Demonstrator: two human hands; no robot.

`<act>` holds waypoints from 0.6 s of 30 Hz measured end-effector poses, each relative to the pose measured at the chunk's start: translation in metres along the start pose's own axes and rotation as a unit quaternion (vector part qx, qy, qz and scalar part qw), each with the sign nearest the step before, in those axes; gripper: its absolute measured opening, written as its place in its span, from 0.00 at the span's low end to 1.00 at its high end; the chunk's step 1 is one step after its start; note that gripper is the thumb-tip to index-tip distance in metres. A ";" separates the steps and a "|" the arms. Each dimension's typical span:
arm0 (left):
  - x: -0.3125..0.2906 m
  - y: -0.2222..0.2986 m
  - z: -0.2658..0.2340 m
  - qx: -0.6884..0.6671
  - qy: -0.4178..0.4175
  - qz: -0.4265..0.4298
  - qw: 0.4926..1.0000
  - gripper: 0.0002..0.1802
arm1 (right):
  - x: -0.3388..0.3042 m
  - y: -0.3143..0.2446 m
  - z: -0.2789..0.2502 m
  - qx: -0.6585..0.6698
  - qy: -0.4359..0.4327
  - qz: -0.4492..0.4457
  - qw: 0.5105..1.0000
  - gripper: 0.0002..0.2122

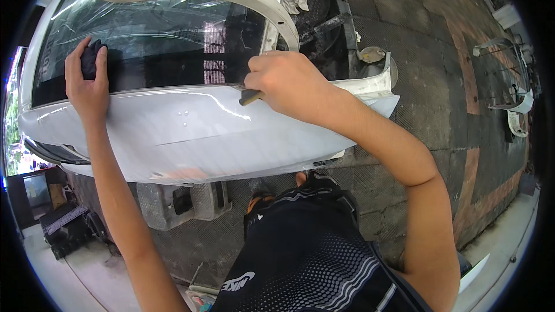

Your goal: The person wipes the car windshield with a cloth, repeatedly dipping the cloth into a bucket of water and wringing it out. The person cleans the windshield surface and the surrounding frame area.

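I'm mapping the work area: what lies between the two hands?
The head view shows dark glass and, along its near edge, the white panel.

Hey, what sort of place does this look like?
Probably a car body repair shop. The white car panel has patchy paint, the right hand grips a small flat tool, and what look like loose car parts lie on the worn floor.

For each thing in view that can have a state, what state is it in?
Left hand: curled around the cloth
Dark cloth: bunched up
Right hand: closed on the flat tool
Flat tool: gripped, one end sticking out
White panel: patchy, streaked
Window: partly under wrinkled clear film
White rag: crumpled
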State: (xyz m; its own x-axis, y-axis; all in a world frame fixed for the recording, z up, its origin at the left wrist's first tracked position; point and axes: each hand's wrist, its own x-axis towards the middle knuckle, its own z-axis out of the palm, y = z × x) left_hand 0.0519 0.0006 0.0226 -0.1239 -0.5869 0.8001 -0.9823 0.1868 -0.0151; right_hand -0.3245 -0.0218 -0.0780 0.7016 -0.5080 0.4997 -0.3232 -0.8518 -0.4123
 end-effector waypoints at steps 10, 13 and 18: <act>0.001 -0.001 0.000 0.018 0.001 -0.007 1.000 0.18 | 0.013 -0.006 -0.003 0.010 -0.008 0.040 0.999 0.08; -0.002 0.000 0.000 0.022 -0.002 -0.008 1.000 0.18 | 0.011 -0.003 -0.003 0.005 -0.023 0.048 0.999 0.08; -0.001 -0.001 0.000 0.014 -0.001 -0.013 1.000 0.18 | 0.012 0.001 0.000 0.027 -0.018 0.052 0.998 0.08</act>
State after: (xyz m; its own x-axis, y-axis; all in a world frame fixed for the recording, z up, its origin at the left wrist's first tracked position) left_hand 0.0527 0.0011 0.0219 -0.0987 -0.5932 0.7990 -0.9887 0.1493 -0.0113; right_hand -0.3165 -0.0289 -0.0724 0.6890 -0.5876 0.4243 -0.3614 -0.7860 -0.5015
